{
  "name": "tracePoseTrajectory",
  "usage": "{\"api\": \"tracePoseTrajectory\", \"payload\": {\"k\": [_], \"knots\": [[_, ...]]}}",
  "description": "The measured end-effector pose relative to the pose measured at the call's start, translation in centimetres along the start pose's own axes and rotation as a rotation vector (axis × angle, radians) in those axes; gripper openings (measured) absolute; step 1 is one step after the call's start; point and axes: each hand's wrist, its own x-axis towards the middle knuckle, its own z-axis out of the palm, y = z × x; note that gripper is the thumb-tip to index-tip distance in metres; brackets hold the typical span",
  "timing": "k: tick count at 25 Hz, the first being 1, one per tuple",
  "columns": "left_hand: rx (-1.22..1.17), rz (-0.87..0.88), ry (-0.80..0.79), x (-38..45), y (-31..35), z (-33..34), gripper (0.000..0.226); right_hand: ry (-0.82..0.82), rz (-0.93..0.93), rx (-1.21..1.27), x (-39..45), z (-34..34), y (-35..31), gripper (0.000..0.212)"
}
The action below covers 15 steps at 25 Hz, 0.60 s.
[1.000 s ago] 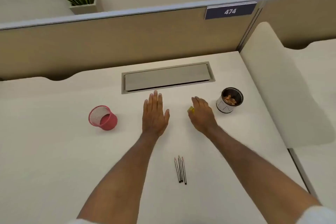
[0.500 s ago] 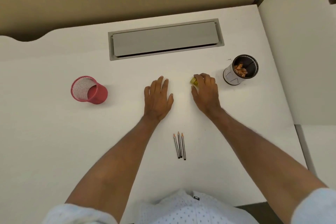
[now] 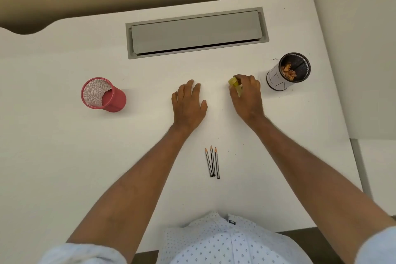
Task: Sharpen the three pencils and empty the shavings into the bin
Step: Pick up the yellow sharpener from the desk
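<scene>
Right hand (image 3: 246, 96) pinches what looks like the yellow sharpener (image 3: 235, 84), left hand (image 3: 188, 105) flat and spread on the desk (image 3: 64, 156) (nearer), three pencils (image 3: 212, 162) lying behind both, tips pointing away.

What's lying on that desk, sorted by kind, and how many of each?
Pencils: 3
Mesh cups: 2, a red one and a black one holding shavings
Yellow sharpener: 1, gripped by the right hand
Total: 6
</scene>
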Motion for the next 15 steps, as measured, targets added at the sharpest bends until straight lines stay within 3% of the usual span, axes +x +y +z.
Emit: {"api": "tracePoseTrajectory", "payload": {"k": [3, 6, 11, 15], "knots": [[-0.387, -0.128, -0.083, -0.1, 1.8, -1.5, 0.048, 0.022, 0.033, 0.19, -1.4, -0.7, -1.3, 0.033], [-0.819, -0.136, -0.08, -2.4, 3.8, -3.4, 0.04, 0.032, 0.045, 0.371, -4.1, -2.2, -3.3, 0.028], [-0.973, -0.019, -0.033, -8.7, 5.4, -5.9, 0.041, -0.008, 0.054, 0.588, -9.9, -4.9, -6.2, 0.03], [-1.027, -0.006, 0.049, -12.4, 6.2, -7.5, 0.033, -0.06, -0.003, 0.612, -13.8, -6.3, -7.9, 0.034]]}}
